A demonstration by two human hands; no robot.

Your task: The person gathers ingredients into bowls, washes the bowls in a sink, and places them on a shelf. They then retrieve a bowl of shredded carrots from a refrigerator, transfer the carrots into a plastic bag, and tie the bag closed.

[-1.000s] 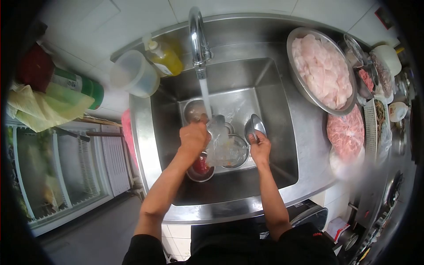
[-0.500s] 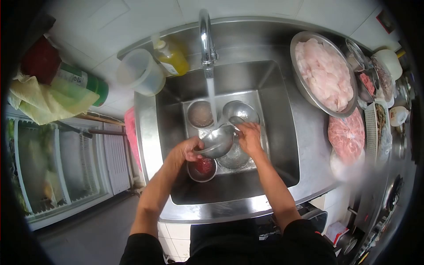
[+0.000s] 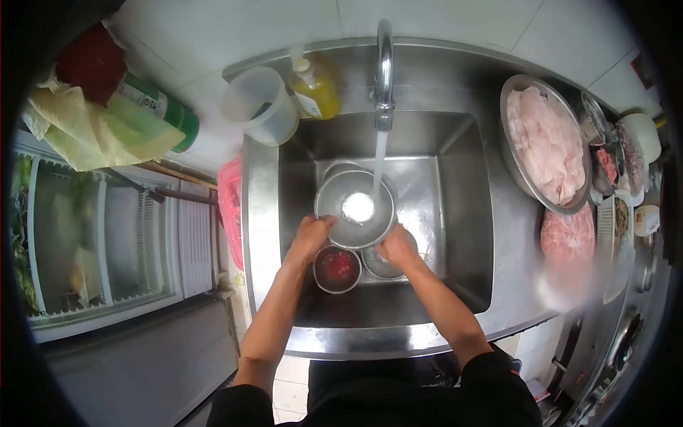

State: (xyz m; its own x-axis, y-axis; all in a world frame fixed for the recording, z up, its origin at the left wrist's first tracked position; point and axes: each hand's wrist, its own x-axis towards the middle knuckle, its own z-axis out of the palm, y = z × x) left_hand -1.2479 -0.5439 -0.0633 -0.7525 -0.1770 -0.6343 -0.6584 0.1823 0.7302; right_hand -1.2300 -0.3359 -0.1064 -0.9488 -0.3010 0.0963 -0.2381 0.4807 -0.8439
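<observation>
Both hands hold a round metal bowl (image 3: pixel 348 192) level under the running tap (image 3: pixel 384 78). The water stream (image 3: pixel 380 160) falls into it, and a bright reflection shows on its bottom. My left hand (image 3: pixel 313 235) is closed on the left rim. On the lower right rim, my right hand (image 3: pixel 397 245) grips with fingers partly hidden. Just below sits a small metal bowl (image 3: pixel 338 270) with something red in it. Another metal bowl (image 3: pixel 384 265) lies partly under my right hand. Behind the held bowl, the rim of a further bowl (image 3: pixel 341 168) peeks out.
The steel sink (image 3: pixel 466 213) surrounds the bowls. On its left ledge stand a plastic tub (image 3: pixel 263 107) and a yellow soap bottle (image 3: pixel 316 92). To the right are a large bowl of pale meat (image 3: pixel 544 142), a bag of pink meat (image 3: pixel 567 238) and a white basket (image 3: pixel 606 220).
The held bowl has gone from tilted to level and now sits beneath the stream. The bowl at the sink's back right no longer shows there. The camera view has shifted.
</observation>
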